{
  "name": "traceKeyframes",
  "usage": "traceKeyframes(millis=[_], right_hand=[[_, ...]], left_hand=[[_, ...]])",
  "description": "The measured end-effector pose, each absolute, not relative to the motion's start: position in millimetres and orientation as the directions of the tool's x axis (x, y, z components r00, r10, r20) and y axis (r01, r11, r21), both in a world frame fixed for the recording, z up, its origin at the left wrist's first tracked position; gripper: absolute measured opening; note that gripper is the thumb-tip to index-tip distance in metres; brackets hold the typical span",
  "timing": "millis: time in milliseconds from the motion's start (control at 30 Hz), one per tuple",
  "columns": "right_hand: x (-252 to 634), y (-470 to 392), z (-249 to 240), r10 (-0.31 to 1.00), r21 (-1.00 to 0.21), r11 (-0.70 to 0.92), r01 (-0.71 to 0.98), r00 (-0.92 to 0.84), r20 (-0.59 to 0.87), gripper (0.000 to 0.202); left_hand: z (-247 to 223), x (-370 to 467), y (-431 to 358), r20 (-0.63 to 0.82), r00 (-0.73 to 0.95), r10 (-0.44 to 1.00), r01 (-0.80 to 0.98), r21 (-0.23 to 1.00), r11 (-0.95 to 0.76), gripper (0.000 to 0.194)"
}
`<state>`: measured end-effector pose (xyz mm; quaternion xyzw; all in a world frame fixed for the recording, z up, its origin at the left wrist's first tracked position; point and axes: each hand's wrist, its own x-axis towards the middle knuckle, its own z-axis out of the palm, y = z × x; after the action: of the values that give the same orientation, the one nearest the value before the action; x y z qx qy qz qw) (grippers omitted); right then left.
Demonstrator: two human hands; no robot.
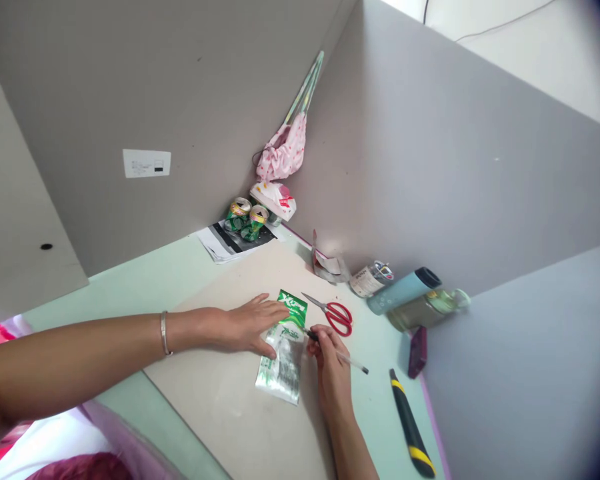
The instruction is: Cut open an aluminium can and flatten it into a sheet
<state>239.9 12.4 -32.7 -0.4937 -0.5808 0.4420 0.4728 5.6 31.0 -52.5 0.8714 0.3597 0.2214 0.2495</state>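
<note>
Right hand [333,357]: fingers closed around a pen [350,362] with clear barrel, its dark grip end at the right edge of the printed sheet. Left hand [247,327]: fingers open and extended, reaching over the sheet's left side, thumb lower down; a bracelet [164,333] at the wrist. Sheet [286,367]: green at the top, silver below, lying between the hands on the board. Board [215,410]: broad, beige, flat, set at an angle on the table. Scissors, one pair [339,319]: red handles, blades apart from the sheet, just beyond the right hand. Table [140,277]: pale green, running into a corner. Along its right side: a crumpled grey strip [330,269], a labelled container [366,281], a blue tumbler [400,293] lying or leaning, a greenish bottle [413,315], a dark red case [417,352], a black-and-yellow tool [411,427]. Far corner: two green cans [254,225], dented, upon papers [214,243]; a white packet [275,199] beside them; a pink cloth bag [287,150] hung above by its straps. Room: grey partitions [205,80] meeting at the corner, the left one bearing a white label [147,163].
</note>
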Motion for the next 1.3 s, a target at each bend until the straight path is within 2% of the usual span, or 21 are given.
traceKeyframes(millis=[167,300,767,1300], right_hand=[[228,9,-42,0.987,-0.994,0.08,0.073,-0.144,0.068,0.025],[227,5,-44,0.98,-0.997,0.05,0.066,-0.195,0.037,0.027],[222,-2,-36,0.978,-0.942,0.119,0.315,-0.203,0.055,0.029],[220,-3,-37,0.971,-0.907,0.185,0.378,-0.215,0.108,0.028]], left_hand=[[-51,7,29,0.174,0.66,0.731,0.533,0.578,-0.618,0.088],[-51,6,30,0.136,0.686,0.715,0.538,0.567,-0.624,0.098],[-45,4,33,0.055,0.744,0.666,0.531,0.556,-0.639,0.107],[-41,3,31,0.027,0.741,0.671,0.549,0.552,-0.628,0.107]])
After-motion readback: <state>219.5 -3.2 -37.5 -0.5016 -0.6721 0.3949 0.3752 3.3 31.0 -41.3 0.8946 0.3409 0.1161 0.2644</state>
